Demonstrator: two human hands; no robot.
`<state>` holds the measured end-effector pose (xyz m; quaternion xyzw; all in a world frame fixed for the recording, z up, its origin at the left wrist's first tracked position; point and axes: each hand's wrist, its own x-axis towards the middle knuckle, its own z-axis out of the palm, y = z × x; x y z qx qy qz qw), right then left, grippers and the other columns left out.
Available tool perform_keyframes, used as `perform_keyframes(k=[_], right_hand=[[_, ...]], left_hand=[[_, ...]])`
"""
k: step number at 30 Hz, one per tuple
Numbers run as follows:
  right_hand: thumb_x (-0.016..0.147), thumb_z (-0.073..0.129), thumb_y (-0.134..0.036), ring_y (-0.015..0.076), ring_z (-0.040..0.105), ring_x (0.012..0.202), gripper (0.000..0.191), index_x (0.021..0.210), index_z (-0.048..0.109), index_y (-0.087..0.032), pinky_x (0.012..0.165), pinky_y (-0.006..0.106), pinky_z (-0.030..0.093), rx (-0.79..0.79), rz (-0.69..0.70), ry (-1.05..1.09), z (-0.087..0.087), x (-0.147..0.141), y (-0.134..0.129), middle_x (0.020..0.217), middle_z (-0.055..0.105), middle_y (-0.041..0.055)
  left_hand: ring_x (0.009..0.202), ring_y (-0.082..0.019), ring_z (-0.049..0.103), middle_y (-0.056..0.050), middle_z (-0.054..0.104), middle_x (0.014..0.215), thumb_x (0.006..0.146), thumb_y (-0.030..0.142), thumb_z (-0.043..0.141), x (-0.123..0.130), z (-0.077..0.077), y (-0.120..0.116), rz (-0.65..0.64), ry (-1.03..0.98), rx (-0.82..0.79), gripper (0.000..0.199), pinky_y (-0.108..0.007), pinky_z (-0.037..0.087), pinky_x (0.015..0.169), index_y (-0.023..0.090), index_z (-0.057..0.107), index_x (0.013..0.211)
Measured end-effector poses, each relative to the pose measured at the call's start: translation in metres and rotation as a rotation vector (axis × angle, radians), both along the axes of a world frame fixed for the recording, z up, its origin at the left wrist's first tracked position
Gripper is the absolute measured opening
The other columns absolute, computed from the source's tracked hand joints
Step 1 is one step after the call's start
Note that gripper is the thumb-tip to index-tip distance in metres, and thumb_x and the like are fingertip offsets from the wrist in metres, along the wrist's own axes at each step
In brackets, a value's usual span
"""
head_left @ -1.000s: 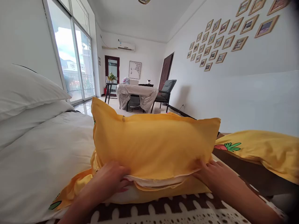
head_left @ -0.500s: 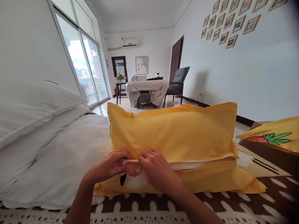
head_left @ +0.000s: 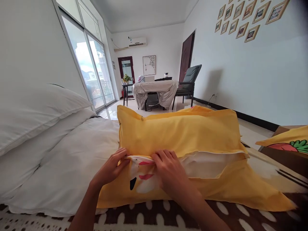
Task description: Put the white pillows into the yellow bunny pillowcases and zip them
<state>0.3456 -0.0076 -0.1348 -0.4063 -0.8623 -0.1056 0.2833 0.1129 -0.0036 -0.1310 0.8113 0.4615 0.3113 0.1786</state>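
Note:
A yellow pillowcase (head_left: pixel 178 131) lies across the middle, with a long opening along its front that shows a white inner pillow (head_left: pixel 204 163) on the right side. My left hand (head_left: pixel 112 166) pinches the edge of the opening near its left end. Further right, my right hand (head_left: pixel 167 165) is closed on the same edge, its fingertips partly hidden in the fabric. Between the hands a piece of cloth with pink and white print shows below the edge.
White pillows (head_left: pixel 36 109) and white bedding (head_left: pixel 77 160) are on the left. A brown patterned blanket (head_left: pixel 134 213) lies in front. At right, another yellow case (head_left: pixel 286 141) rests over a cardboard box (head_left: pixel 276 155). A covered table (head_left: pixel 156 86) and chair (head_left: pixel 189 81) stand farther back.
The opening on the right has widened and shows more of the white inner pillow. My right hand has shifted slightly right along the edge. The whole view has turned a little left.

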Motion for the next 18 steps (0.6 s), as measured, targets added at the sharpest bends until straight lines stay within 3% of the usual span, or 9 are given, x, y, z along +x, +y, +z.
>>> perform_keyframes(k=[3, 6, 12, 18], right_hand=[[0.082, 0.052, -0.01, 0.0225, 0.047, 0.098, 0.031, 0.113, 0.054, -0.013, 0.088, 0.037, 0.032, 0.117, 0.165, 0.201, 0.001, -0.008, -0.012, 0.109, 0.057, 0.0107], [0.086, 0.051, -0.013, 0.0186, 0.046, 0.083, 0.016, 0.101, 0.057, -0.016, 0.079, 0.034, 0.033, 0.16, 0.267, 0.278, -0.002, -0.016, -0.021, 0.09, 0.057, 0.0056], [0.086, 0.042, -0.004, 0.0182, 0.039, 0.072, 0.017, 0.088, 0.055, -0.015, 0.069, 0.032, 0.031, 0.185, 0.25, 0.233, -0.011, -0.022, -0.024, 0.076, 0.052, 0.0039], [0.084, 0.039, -0.002, 0.0191, 0.039, 0.072, 0.021, 0.08, 0.054, -0.015, 0.067, 0.032, 0.03, 0.242, 0.247, 0.158, -0.013, -0.024, -0.024, 0.075, 0.051, 0.0052]], left_hand=[[0.075, -0.014, 0.042, -0.001, 0.047, 0.079, 0.095, 0.034, 0.036, 0.009, 0.001, -0.007, -0.065, -0.047, -0.012, 0.026, -0.026, 0.036, 0.07, 0.018, 0.046, 0.078], [0.074, -0.014, 0.041, -0.001, 0.045, 0.077, 0.095, 0.032, 0.038, 0.019, 0.005, -0.016, -0.11, -0.035, -0.003, 0.026, -0.026, 0.035, 0.068, 0.018, 0.044, 0.075], [0.073, -0.013, 0.041, 0.0, 0.047, 0.078, 0.091, 0.025, 0.042, 0.027, 0.014, -0.027, -0.119, 0.001, -0.039, 0.018, -0.025, 0.034, 0.068, 0.018, 0.043, 0.075], [0.07, -0.014, 0.036, 0.0, 0.041, 0.075, 0.072, 0.017, 0.042, 0.021, 0.015, -0.026, -0.158, -0.014, -0.067, 0.004, -0.027, 0.03, 0.066, 0.018, 0.041, 0.076]])
